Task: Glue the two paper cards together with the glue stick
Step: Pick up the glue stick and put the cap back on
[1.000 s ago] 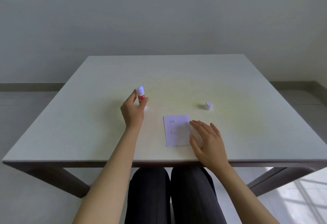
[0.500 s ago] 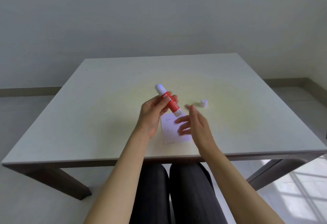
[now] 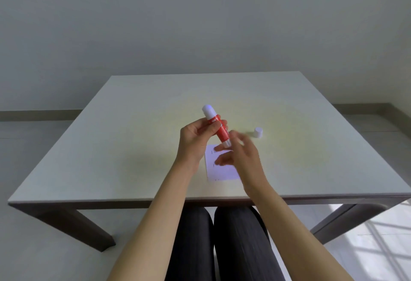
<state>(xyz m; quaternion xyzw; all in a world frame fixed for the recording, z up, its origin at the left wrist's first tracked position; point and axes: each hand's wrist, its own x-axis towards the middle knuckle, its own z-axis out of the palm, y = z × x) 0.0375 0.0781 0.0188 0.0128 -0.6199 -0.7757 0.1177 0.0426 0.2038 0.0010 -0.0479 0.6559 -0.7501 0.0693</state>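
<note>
One glue stick (image 3: 216, 125), tilted above the worktop (image 3: 133, 147), clasped in the left hand (image 3: 196, 139); one loose cap (image 3: 258, 132); one paper card (image 3: 221, 168) visible, partly hidden; right hand (image 3: 241, 154) blurred, its grip unreadable.

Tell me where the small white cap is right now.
In the head view the small white cap stands on the table, off to the right, just beyond the right hand and the paper card; neither hand touches it.
</note>
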